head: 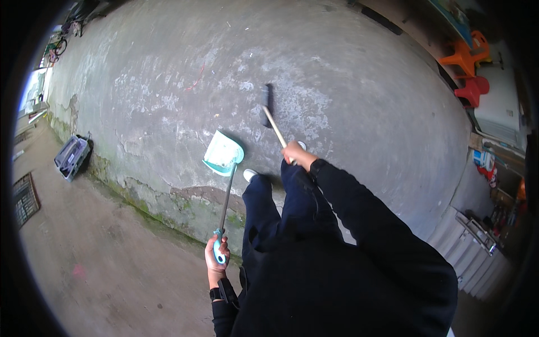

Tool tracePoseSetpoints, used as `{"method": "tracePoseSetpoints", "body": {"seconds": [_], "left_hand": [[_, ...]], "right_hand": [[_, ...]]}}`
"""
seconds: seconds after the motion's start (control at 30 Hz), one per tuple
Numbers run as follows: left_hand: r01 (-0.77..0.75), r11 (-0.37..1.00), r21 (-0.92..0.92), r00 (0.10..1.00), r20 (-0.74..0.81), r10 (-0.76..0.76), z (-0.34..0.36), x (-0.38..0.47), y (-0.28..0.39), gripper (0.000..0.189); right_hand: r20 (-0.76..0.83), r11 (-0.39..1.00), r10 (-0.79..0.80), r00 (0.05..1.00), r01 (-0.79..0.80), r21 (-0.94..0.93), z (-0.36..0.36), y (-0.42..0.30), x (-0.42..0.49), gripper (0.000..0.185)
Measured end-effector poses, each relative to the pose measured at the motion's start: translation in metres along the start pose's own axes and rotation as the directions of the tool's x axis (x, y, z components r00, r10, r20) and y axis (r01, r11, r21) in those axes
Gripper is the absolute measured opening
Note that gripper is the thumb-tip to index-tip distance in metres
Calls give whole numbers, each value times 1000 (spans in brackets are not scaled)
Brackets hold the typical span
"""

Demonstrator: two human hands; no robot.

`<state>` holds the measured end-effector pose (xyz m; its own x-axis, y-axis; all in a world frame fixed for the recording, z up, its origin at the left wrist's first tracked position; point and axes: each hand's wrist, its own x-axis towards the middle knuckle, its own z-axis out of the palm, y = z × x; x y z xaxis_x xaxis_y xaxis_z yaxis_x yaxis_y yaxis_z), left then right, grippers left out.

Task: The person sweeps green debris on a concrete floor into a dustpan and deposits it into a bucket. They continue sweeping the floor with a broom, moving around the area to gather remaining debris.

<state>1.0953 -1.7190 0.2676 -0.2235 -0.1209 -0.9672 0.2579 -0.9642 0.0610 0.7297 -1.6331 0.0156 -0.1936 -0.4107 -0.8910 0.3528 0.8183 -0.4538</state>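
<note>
My left hand (217, 252) is closed around the light-blue grip of a long-handled dustpan (223, 152). The pan rests on the grey concrete floor (160, 122), left of my white shoes, with small debris visible in it. My right hand (298, 153) grips the pale handle of a broom (268, 105), whose dark head is on or just above the concrete, up and to the right of the pan; it looks blurred. A thin red strip (196, 79) and a few small bits lie on the floor beyond the pan.
A mossy, cracked edge (139, 204) runs along the left of the concrete. A grey plastic case (72, 156) stands beside it, near a metal floor grate (26, 199). Orange (467, 54) and red (473, 91) plastic stools stand at the upper right.
</note>
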Motion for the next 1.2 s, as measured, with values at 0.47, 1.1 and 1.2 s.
{"method": "tracePoseSetpoints", "body": {"seconds": [0.47,1.1,1.2], "left_hand": [[44,991,-129,991,135,-26,16,42,9,23],[41,992,121,999,8,-43,26,53,-3,15],[70,991,112,997,10,-71,27,66,1,13]], "right_hand": [[-349,950,124,929,-213,-229,-171,140,-237,22],[2,963,38,999,-36,-266,-42,-18,-5,16],[202,989,-19,979,-11,147,-58,-51,14,17]]}}
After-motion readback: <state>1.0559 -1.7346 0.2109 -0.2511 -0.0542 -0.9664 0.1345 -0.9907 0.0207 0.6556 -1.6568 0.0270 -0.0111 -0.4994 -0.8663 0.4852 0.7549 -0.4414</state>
